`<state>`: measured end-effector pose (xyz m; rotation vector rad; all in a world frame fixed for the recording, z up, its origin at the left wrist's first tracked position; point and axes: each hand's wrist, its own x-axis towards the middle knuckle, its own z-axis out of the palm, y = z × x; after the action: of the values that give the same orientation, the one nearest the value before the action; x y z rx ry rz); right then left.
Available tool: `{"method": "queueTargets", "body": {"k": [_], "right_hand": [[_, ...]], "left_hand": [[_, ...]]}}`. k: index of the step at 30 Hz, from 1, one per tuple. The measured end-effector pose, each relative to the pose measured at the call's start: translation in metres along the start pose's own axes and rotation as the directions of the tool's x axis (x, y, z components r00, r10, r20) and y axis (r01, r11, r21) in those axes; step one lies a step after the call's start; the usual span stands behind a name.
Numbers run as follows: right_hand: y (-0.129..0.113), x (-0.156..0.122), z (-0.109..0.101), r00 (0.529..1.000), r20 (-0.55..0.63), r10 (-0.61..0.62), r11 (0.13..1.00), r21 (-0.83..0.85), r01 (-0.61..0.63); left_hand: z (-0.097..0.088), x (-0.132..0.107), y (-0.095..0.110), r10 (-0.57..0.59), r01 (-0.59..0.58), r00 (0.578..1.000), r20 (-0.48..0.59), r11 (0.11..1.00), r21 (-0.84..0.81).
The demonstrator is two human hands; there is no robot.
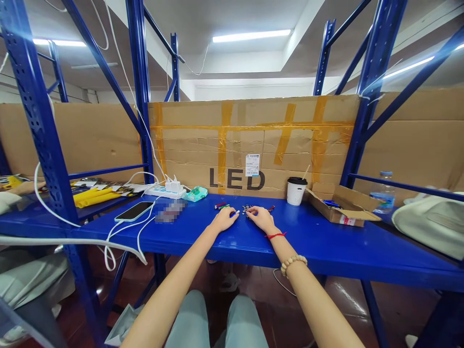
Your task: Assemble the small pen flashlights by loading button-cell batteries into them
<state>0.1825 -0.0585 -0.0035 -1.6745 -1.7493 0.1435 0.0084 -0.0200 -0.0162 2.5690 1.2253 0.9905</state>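
My left hand rests on the blue tabletop, its fingers curled. A small white-and-blue stick-like piece shows at its fingertips. Just behind that hand lie small red, purple and green pieces, too small to name. To the right, my right hand is bent over a small cluster of silvery metal bits, fingertips brought together among them. What those fingers hold, if anything, is hidden. A dark red small piece lies beyond the right hand.
A lidded paper cup with a straw and an open cardboard box stand to the right. On the left are a phone, a white power strip, cables and a green packet. Blue posts and a cardboard wall enclose the desk.
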Motion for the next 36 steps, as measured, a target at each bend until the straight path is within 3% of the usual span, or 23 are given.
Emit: {"method": "queueTargets", "body": {"k": [36], "right_hand": [[-0.0018, -0.0006, -0.0011, 1.000, 0.021, 0.014, 1.000, -0.028, -0.013]], "left_hand": [[-0.0009, 0.0005, 0.0013, 0.020, -0.020, 1.000, -0.002, 1.000, 0.008]]}}
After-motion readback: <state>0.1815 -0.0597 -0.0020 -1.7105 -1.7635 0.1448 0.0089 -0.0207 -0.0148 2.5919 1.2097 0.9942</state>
